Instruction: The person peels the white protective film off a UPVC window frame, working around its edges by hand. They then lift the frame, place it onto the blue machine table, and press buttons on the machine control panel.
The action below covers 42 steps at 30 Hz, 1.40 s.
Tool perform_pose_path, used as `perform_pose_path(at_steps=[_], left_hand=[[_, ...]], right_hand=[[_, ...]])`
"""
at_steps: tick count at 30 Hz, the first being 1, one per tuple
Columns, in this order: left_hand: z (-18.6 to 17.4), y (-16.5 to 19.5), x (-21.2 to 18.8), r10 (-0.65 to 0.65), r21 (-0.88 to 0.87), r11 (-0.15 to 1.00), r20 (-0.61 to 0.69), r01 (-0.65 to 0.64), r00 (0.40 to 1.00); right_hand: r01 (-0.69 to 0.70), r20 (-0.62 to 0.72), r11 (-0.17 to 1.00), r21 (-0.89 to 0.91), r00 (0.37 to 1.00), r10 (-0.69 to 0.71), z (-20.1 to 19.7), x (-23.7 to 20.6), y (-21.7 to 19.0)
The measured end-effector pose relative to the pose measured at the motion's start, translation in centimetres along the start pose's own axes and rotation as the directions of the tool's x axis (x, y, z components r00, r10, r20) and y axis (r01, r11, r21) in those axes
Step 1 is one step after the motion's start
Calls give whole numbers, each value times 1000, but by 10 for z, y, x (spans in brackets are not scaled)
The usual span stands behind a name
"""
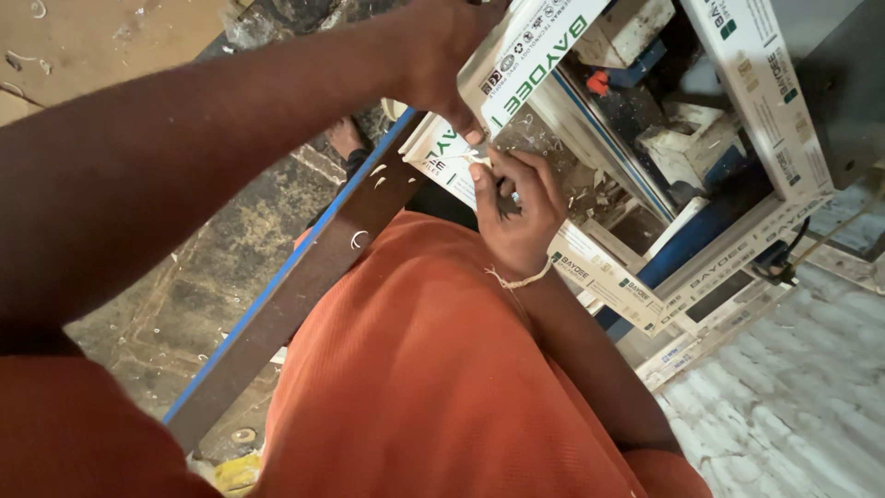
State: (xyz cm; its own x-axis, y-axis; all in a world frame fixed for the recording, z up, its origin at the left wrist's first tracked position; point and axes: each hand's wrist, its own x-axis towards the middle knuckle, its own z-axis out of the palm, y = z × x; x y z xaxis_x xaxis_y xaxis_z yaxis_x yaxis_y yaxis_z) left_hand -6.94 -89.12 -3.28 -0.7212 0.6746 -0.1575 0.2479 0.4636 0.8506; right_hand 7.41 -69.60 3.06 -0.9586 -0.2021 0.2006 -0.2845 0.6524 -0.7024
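Note:
My left hand [441, 51] reaches across from the left and grips the end of a white plastic frame profile [539, 41] covered in printed film. Just below it, my right hand [513, 210], with a thread band at the wrist, is curled tight against the cut corner of a second white profile [441, 152]. Its thumb and fingers pinch something small there, next to a white sliver [476, 160]; what it is stays hidden by the fingers. My orange shirt [415, 387] fills the lower middle.
A dark metal bar with a blue edge [304, 277] runs diagonally past my body, flecked with white shavings. A machine bed with blue parts and white offcuts [678, 138] lies to the right. More filmed profiles [636, 290] lie below it. Dusty floor [175, 304] lies to the left.

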Motion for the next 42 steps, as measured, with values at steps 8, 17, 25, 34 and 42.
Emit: perform_pose_path(at_steps=[8, 17, 25, 34, 42], left_hand=[[-2, -8, -1, 110, -34, 993, -85, -114, 990], [-1, -5, 2, 21, -43, 999, -18, -22, 1000], [5, 19, 10, -173, 44, 985, 155, 169, 973], [20, 20, 15, -211, 224, 953, 3, 205, 978], [13, 25, 6, -277, 127, 953, -11, 276, 961]], right_hand=[[4, -37, 999, -36, 999, -5, 10, -3, -4], [79, 23, 996, -40, 997, -78, 8, 5, 0], [86, 37, 996, -19, 996, -86, 7, 5, -3], [78, 54, 996, -36, 996, -76, 7, 2, -2], [74, 24, 958, -276, 997, -70, -13, -8, -23]])
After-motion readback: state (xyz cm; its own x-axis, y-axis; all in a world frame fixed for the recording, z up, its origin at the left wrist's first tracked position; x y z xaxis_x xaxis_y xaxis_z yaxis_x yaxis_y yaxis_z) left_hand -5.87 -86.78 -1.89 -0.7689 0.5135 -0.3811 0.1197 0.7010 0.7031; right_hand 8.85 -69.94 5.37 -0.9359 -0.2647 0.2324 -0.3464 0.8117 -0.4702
